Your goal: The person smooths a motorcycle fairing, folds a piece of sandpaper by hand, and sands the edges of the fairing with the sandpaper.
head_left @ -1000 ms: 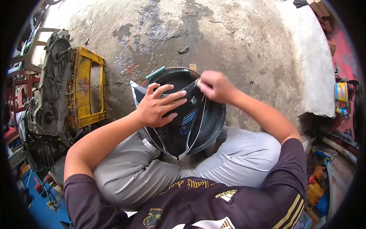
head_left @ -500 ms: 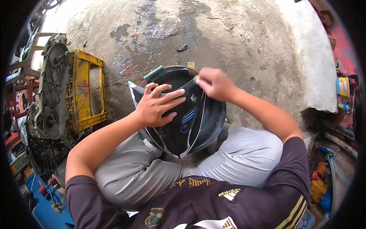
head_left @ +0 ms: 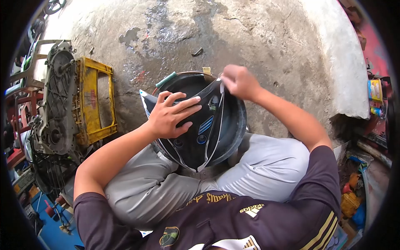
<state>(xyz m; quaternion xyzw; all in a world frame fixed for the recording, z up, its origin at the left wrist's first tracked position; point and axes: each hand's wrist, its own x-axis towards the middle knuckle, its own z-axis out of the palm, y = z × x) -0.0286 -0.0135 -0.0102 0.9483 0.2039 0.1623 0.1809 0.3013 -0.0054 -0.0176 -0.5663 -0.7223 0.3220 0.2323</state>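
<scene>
A black motorcycle fairing panel (head_left: 196,143) with white edge lines and blue striped decals rests over a round black basin (head_left: 237,133) between my legs. Fingers spread, my left hand (head_left: 173,114) lies flat on the panel's left side. At the panel's upper right tip, my right hand (head_left: 241,82) is closed in a pinch and slightly blurred. Whatever is between its fingers is too small and smeared to name. A green-sleeved handle (head_left: 166,80) sits at the basin's far rim, beside a yellowish tab (head_left: 207,71).
On the left stands a yellow plastic crate (head_left: 96,102) next to a metal engine casing (head_left: 60,100). Wet patches and a small dark scrap (head_left: 197,52) mark the concrete floor (head_left: 271,46). A raised pale ledge (head_left: 343,62) runs along the right, near cluttered cans and parts.
My right hand has moved slightly up and to the right, showing more of the panel's white-edged tip. My left hand stays in place on the panel.
</scene>
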